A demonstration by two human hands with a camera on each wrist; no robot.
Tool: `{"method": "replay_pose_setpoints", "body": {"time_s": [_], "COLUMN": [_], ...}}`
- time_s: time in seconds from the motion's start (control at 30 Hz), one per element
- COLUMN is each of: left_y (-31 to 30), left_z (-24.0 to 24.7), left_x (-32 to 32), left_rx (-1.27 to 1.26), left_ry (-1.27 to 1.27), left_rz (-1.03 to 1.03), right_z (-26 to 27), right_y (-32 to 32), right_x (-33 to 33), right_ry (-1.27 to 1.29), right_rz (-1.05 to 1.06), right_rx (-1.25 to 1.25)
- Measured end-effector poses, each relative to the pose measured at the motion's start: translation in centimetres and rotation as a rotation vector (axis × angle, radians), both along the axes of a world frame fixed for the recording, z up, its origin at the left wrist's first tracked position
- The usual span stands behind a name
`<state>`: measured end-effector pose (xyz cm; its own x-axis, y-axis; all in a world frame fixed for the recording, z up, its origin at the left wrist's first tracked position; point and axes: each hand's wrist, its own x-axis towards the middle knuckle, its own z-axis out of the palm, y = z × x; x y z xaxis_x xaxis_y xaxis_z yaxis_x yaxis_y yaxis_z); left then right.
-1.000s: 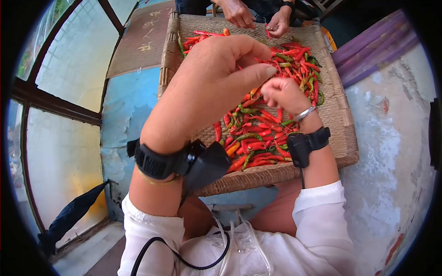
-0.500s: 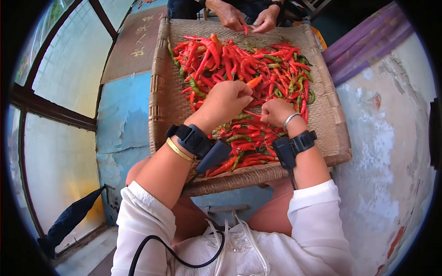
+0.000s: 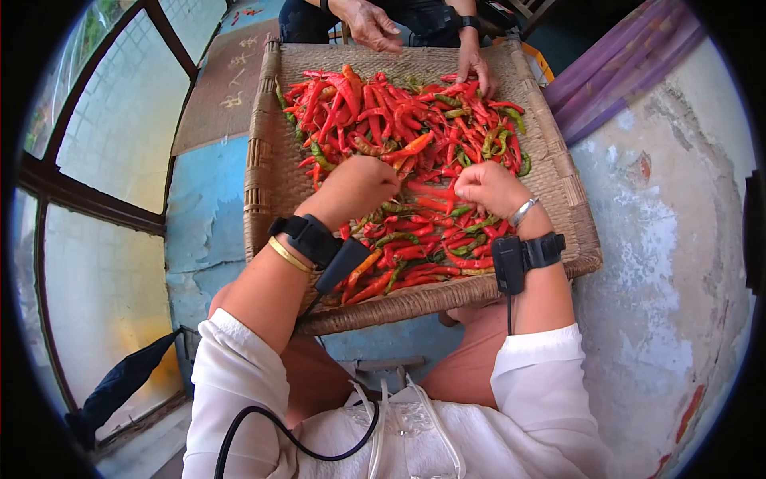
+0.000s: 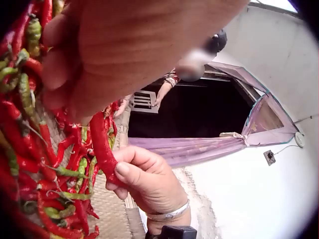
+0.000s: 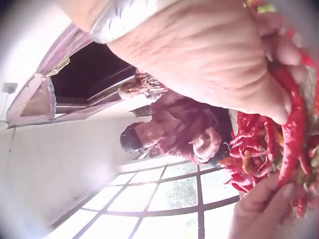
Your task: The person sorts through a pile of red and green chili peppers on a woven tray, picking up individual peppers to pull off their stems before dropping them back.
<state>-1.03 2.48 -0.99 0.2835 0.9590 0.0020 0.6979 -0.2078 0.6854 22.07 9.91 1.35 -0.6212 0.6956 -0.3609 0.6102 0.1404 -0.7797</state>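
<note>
A woven tray (image 3: 263, 188) rests on my lap and holds a heap of red and green chillies (image 3: 375, 104). Both my hands are low over its near half. My left hand (image 3: 377, 182) and right hand (image 3: 472, 185) each grip an end of one long red chilli (image 3: 431, 191) stretched between them. In the left wrist view, the chilli (image 4: 102, 144) runs down from my curled left fingers (image 4: 65, 74) into the pinch of my right thumb and fingers (image 4: 130, 172). In the right wrist view, the same chilli (image 5: 291, 134) hangs below my right hand (image 5: 209, 55).
Another person sits across the tray, one hand (image 3: 367, 24) lifted over the far rim and the other (image 3: 476, 60) on the chillies. A window (image 3: 88, 160) is at the left, a rough wall (image 3: 662, 239) at the right. A dark folded umbrella (image 3: 120, 375) leans lower left.
My left hand, raised near the camera a second ago, has come down to the tray beside my right hand. The other person's hands have moved apart, one down onto the heap.
</note>
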Motion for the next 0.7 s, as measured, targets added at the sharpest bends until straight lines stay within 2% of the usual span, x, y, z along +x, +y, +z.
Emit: {"method": "replay_pose_setpoints", "body": {"time_s": [0.03,0.1,0.17,0.2,0.27,0.3,0.37,0.4,0.43,0.5,0.57,0.63,0.7], "left_y": [0.2,0.4,0.6,0.7,0.5,0.4,0.4,0.4,0.4,0.4,0.3,0.2,0.1], "left_z": [0.0,0.0,-0.3,-0.4,-0.5,-0.6,-0.6,-0.7,-0.7,-0.6,-0.4,-0.2,-0.1], "left_x": [-0.3,-0.8,-0.9,-0.8,-0.5,-0.4,-0.3,-0.2,-0.2,-0.1,0.2,0.4,0.4], "left_rx": [0.033,0.041,0.056,0.051,-0.018,-0.019,-0.058,-0.055,-0.045,-0.028,-0.068,-0.074,-0.079], "left_ry": [0.028,0.048,0.076,0.079,0.109,0.107,0.101,0.099,0.088,0.072,0.06,0.056,0.056], "left_rz": [0.121,0.149,0.203,0.196,0.134,0.132,0.088,0.087,0.05,0.012,0.019,0.021,0.029], "right_z": [0.1,0.5,0.2,-0.3,-1.4,-1.5,-1.2,-1.6,-2.0,-2.6,-3.1,-4.6,-5.6], "right_y": [0.4,1.3,0.8,1.2,2.1,2.3,2.7,2.6,2.9,3.4,4.1,5.0,5.8], "right_x": [-0.3,-1.3,-3.5,-3.5,-3.4,-2.8,-0.7,0.1,0.8,2.0,2.8,3.3,3.4], "right_ry": [0.019,0.043,0.673,0.675,0.569,0.567,-0.129,-0.234,-0.238,-0.435,-0.457,-0.398,-0.418], "right_rz": [-0.048,-0.05,-0.311,-0.318,-0.218,-0.22,0.02,-0.003,-0.003,-0.086,-0.133,-0.223,-0.228], "right_rx": [0.057,0.026,-0.018,-0.022,0.356,0.356,0.388,0.411,0.415,0.606,0.6,0.777,0.707]}}
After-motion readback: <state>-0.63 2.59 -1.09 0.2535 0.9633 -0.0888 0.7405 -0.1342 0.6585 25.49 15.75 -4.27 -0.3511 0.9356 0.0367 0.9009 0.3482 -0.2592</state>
